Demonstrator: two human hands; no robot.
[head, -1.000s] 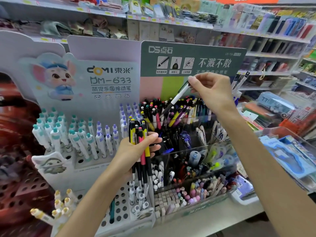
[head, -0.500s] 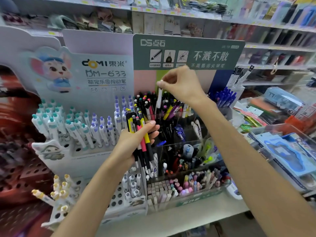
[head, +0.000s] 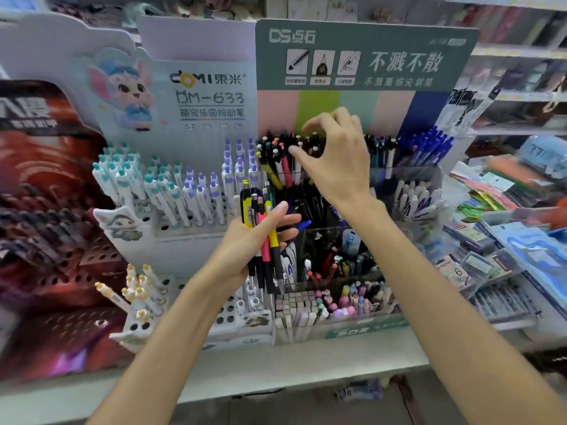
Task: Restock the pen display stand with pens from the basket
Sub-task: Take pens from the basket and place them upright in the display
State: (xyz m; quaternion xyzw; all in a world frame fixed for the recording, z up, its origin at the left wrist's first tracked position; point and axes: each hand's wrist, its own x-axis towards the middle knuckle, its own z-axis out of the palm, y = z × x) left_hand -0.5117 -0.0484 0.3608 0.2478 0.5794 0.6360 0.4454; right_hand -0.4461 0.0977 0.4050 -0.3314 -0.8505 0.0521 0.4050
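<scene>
Our right hand (head: 337, 161) had let go of the white pen it carried half a second earlier: that pen now stood somewhere among the upright pens (head: 287, 157) in the top tier of the green pen display stand (head: 362, 56), at about 12 o'clock from our bundle. We could not tell it apart from its neighbours. The right fingers (head: 310, 125) were spread and lightly curved above the pen tops, thumb apart from forefinger, pinching nothing.

Our left hand (head: 245, 250) gripped the bundle of pens (head: 264, 228), yellow, pink and black barrels, with thumb pressed across them and fingers curled behind. It hung in front of the stand's clear middle compartments (head: 334, 256), at 6 o'clock from the right hand.

No basket showed in the view. To 9 o'clock stood the white pen rack (head: 171, 191), partly filled.

We judged one pen placed and several left to go; the free hand would next need to draw another from the bundle.
</scene>
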